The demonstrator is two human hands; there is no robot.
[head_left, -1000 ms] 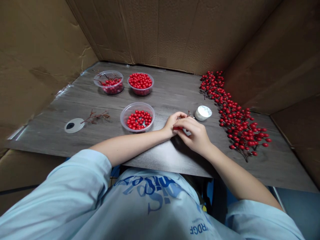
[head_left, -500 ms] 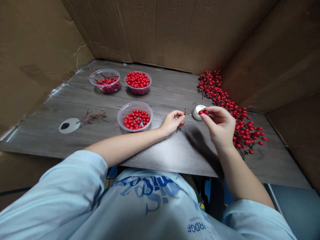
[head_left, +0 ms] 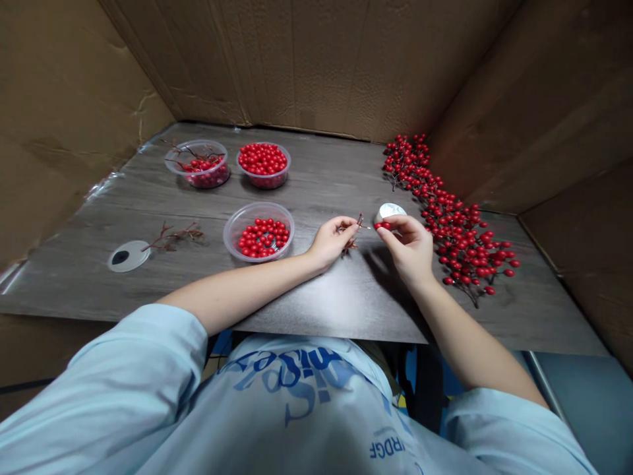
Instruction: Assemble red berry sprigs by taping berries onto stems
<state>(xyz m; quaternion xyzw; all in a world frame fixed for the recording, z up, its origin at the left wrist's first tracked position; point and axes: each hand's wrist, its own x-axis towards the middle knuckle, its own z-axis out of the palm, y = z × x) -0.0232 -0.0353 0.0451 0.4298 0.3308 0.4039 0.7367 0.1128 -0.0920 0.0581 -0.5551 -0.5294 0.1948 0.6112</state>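
Our left hand (head_left: 330,243) sits low over the dark wood-grain tabletop (head_left: 316,178), its fingertips (head_left: 346,227) closed in a narrow pinch on a thin brown twig (head_left: 354,232) that stands out above and below the fingers. Our right hand (head_left: 406,251) is raised just beside it, with thumb and forefinger in a narrow pinch on a red berry (head_left: 379,225). A fine pale stem (head_left: 366,227) shows between the twig and the berry, but we cannot tell whether they are joined. The berry is right at the edge of a small white pot (head_left: 390,212), which stands just behind our right hand, and we cannot tell whether they touch.

Near our left wrist is a clear plastic tub (head_left: 257,206) of loose berries. Two more tubs stand farther back: one (head_left: 267,146) holds loose berries, the other (head_left: 173,165) berries on twigs. To the left lie a bare branched twig (head_left: 173,236) and a pale round disc (head_left: 128,256) with a dark spot. A long red berry branch (head_left: 450,221) runs along the right, and cardboard walls (head_left: 306,59) surround the table.
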